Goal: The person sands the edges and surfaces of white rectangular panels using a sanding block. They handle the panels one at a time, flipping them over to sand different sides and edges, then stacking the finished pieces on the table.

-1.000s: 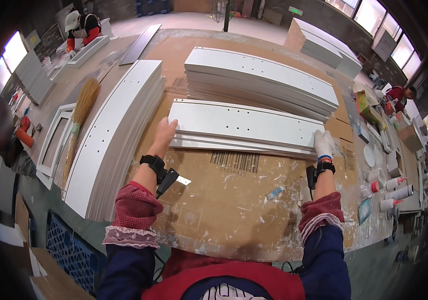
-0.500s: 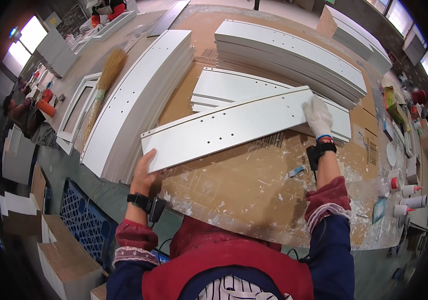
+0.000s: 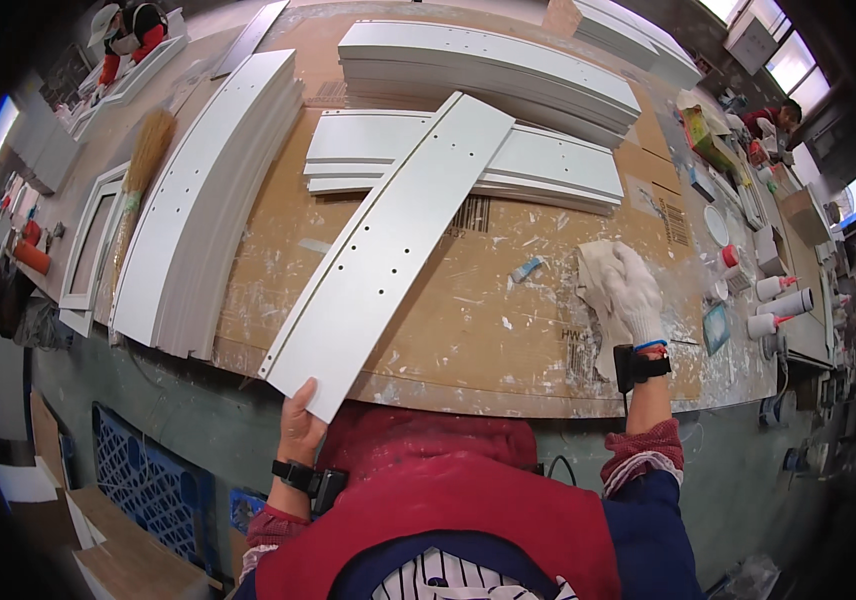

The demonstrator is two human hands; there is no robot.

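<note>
A long white drilled panel (image 3: 388, 250) slants away from me, a groove running along its left edge. My left hand (image 3: 300, 425), bare, is closed on its near end, thumb on top. Its far end lies over a short stack of similar white panels (image 3: 558, 160). To the right, my right hand (image 3: 633, 295) wears a white knit glove and is closed on a crumpled beige cloth (image 3: 596, 275) at the tabletop. The glove covers part of the cloth.
Taller stacks of white panels stand at left (image 3: 198, 200) and at the back (image 3: 488, 70). A straw broom (image 3: 143, 170) lies left. Cardboard (image 3: 428, 365) covers the worktable. Glue bottles (image 3: 773, 288) stand right. Two people work farther off. A blue plastic pallet (image 3: 148, 475) is below left.
My right hand has let go of the panel's far end and moved down right onto the cloth. The panel has swung steeper, its near end drawn toward me. The view has shifted right.
</note>
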